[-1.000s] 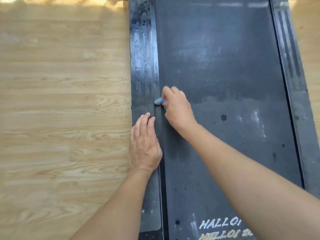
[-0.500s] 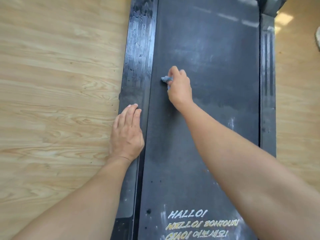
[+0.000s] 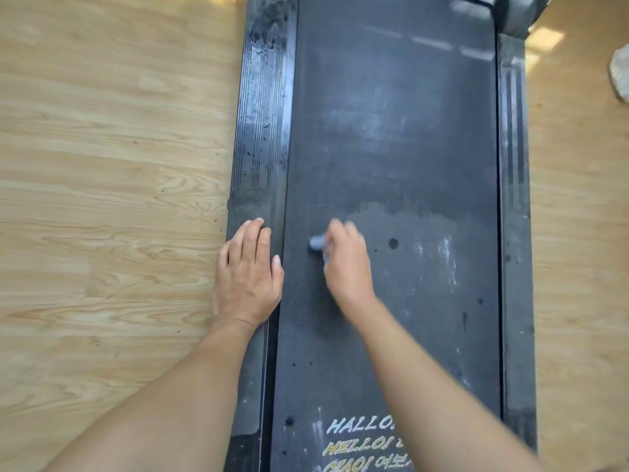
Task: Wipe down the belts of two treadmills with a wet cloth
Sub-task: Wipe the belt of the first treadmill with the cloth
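right hand (image 3: 347, 264), fingers curled round the cloth (image 3: 317, 242), just dragged it back down the left of the belt (image 3: 408, 148) to beside the left hand (image 3: 246, 274), flat with fingers together on the rail (image 3: 262, 114), so the smudgy near half looks next

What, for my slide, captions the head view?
Right hand holds blue cloth on dark treadmill belt; left hand rests on black side rail.
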Demonstrator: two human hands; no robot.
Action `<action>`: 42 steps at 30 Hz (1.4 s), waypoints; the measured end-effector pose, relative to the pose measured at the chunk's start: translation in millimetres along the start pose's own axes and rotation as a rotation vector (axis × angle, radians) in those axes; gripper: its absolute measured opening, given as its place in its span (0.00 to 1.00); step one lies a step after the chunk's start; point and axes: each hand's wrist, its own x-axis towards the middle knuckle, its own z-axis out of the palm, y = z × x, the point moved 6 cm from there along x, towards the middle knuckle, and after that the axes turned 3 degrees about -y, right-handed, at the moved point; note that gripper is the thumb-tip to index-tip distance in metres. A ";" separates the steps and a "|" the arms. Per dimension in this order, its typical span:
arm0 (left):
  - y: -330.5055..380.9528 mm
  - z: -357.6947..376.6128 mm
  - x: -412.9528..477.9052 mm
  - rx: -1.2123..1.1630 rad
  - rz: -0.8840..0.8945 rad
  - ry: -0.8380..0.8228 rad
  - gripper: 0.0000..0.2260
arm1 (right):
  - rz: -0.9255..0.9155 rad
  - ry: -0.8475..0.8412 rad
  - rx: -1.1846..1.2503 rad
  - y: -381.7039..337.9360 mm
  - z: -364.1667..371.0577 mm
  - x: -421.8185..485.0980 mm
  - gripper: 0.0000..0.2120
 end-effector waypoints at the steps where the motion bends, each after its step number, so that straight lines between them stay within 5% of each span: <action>1: 0.0 0.8 0.0 0.005 0.002 -0.002 0.23 | -0.004 0.010 -0.001 -5.1 -9.3 34.2 0.11; 4: -0.3 3.3 -2.0 0.018 -0.006 -0.005 0.22 | 0.004 0.014 0.002 -5.2 -14.8 73.3 0.09; 11: 0.1 4.8 -2.6 0.005 -0.005 -0.019 0.22 | -0.023 -0.102 -0.047 19.8 26.1 -92.0 0.17; 18: -0.3 3.5 -0.9 0.002 0.002 -0.012 0.22 | 0.029 -0.009 -0.009 0.1 -13.2 56.1 0.05; 24: 1.7 4.5 -3.5 0.005 -0.003 -0.025 0.22 | -0.096 -0.060 -0.036 7.0 5.5 -25.6 0.15; 31: 1.1 1.4 -1.0 0.012 0.001 -0.039 0.22 | 0.003 0.029 0.019 -4.9 -17.9 66.9 0.08; 42: -4.0 1.9 -2.3 -0.046 -0.042 -0.038 0.23 | 0.073 -0.051 0.111 52.2 29.7 -152.8 0.12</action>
